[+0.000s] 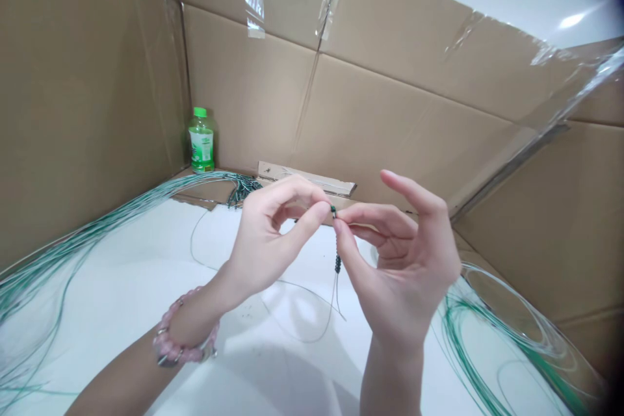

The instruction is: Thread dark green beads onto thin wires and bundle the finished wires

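Left forearm (pixel 124 370) nearest, small fingertip grip beyond, easy to lose

Both pinched narrow on a dark beaded strand (pixel 337 264): left hand (pixel 266 244) at its green top end, right hand (pixel 407 260) just below, one finger raised. Hanging in the middle over the white surface (pixel 234 351). Grip firmness impossible to tell. Likely to slip if squeezed off-centre, with so little to hold. Likely to snag, too: loose thread (pixel 336 299) looping below, pink bracelet (pixel 170 344) on the left wrist. Possible tangling with green cords (pixel 92 234) at left or the green coil (pixel 458 338) at right, if swept sideways.
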A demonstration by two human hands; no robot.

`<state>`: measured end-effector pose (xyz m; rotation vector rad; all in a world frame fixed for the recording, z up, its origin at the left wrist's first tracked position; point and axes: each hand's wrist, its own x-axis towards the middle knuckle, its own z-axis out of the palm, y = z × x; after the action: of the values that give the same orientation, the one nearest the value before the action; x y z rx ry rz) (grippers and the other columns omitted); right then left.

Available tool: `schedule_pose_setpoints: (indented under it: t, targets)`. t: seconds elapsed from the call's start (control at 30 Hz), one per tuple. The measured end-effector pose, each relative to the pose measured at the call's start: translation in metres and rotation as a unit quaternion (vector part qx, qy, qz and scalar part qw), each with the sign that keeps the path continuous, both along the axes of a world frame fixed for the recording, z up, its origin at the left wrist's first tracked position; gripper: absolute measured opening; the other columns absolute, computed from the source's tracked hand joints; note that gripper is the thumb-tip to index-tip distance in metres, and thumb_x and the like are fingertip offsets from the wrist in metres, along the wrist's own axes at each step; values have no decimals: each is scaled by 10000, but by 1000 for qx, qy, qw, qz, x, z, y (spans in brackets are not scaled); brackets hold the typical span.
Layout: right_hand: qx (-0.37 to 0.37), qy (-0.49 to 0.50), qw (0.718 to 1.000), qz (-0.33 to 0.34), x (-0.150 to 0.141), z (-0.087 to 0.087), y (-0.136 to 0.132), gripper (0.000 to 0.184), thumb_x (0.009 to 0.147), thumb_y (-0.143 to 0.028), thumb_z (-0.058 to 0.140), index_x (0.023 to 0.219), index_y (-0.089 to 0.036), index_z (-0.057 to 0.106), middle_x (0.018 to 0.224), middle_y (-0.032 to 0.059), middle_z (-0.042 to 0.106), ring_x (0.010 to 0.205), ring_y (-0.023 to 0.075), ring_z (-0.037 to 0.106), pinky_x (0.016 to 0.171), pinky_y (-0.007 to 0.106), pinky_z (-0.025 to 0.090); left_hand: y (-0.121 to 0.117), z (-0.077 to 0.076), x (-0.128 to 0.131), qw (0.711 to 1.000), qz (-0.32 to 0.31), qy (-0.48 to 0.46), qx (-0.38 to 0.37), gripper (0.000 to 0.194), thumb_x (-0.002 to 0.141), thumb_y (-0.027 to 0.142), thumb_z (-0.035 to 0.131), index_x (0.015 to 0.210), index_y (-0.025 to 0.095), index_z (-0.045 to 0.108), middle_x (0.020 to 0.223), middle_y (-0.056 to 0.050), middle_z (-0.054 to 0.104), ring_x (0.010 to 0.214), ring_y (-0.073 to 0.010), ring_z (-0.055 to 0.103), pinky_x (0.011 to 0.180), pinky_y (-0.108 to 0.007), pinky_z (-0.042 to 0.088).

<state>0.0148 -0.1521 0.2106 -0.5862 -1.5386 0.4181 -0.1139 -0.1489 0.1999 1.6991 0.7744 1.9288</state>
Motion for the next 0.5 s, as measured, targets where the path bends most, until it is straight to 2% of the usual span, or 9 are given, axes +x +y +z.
schedule_pose_setpoints:
  t: [0.2, 0.33, 0.5]
  targets:
    - [-15, -12, 1000, 20, 0, -2, 1, 518, 757, -13, 672, 1194, -271, 563, 835, -35, 680, 804, 122, 688, 706, 229, 638, -7, 6, -13, 972, 135, 180, 64, 120, 880, 91, 575, 789, 169, 573, 743, 23, 590, 675, -62, 527, 601, -168, 450]
    - [-48, -23, 998, 36, 1, -2, 5, 477, 776, -66, 684, 1185, -285, 570, 880, -33, 698, 829, 119, 694, 700, 207, 619, -7, 6, -14, 954, 155, 246, 77, 123, 904, 83, 528, 808, 160, 536, 740, 24, 559, 658, -60, 504, 593, -176, 430]
    - [-94, -26, 994, 57, 2, 0, 11, 396, 769, -85, 685, 1098, -283, 588, 789, -57, 690, 747, 89, 679, 657, 159, 583, -6, 7, -16, 941, 154, 293, 70, 142, 931, 97, 487, 804, 158, 498, 736, 30, 514, 643, -57, 456, 570, -180, 383]
